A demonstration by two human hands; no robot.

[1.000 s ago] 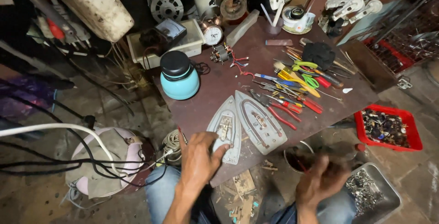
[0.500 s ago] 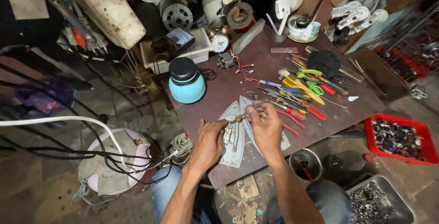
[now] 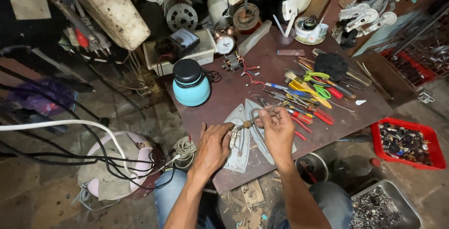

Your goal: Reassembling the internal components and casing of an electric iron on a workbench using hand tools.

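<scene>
Two grey iron soleplates (image 3: pixel 238 140) lie side by side at the near edge of a brown workbench (image 3: pixel 262 70). My left hand (image 3: pixel 213 147) rests over the left soleplate and pinches a small metal part (image 3: pixel 232 135) at its fingertips. My right hand (image 3: pixel 277 128) hovers above the right soleplate and grips a thin metal tool (image 3: pixel 252 119) whose tip meets that part. Both hands nearly touch each other.
A teal jug with a black lid (image 3: pixel 190 84) stands left of the soleplates. Screwdrivers, pliers and scissors (image 3: pixel 308 93) lie scattered to the right. A red tray of small parts (image 3: pixel 407 142) and a metal bin of scrap (image 3: pixel 379 208) sit on the floor at right. Cables (image 3: pixel 70 140) run across the left.
My right hand rose from my lap to the soleplates and joined the left hand there. Both hands now work together on the small part with the tool.
</scene>
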